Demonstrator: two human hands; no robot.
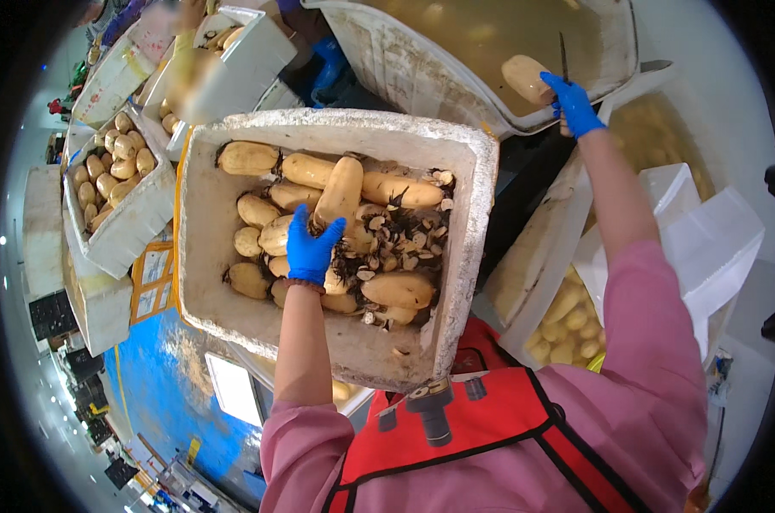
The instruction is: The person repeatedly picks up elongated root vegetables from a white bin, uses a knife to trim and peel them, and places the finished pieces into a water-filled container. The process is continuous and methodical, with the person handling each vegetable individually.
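My left hand (312, 248), in a blue glove, reaches into a white foam box. Its fingers close round the lower end of a pale lotus root segment (342, 190). More lotus root segments (249, 159) with dark ends lie about it, beside a heap of cut-off slices and dark trimmings (402, 242). My right hand (575, 104), also gloved in blue, is stretched out over the rim of a tub of murky water. It grips a knife (563, 56) with the blade pointing up and away. Another lotus root segment (524, 79) is at its fingertips, above the water; whether it is gripped I cannot tell.
The foam box (481, 192) stands in front of me. Beyond it is the large white tub (405, 64). To the right, another container (567, 329) holds lotus roots, with white foam pieces (704, 239) over it. Foam boxes of lotus roots (140, 218) stand left, near another person's blue boot (328, 61).
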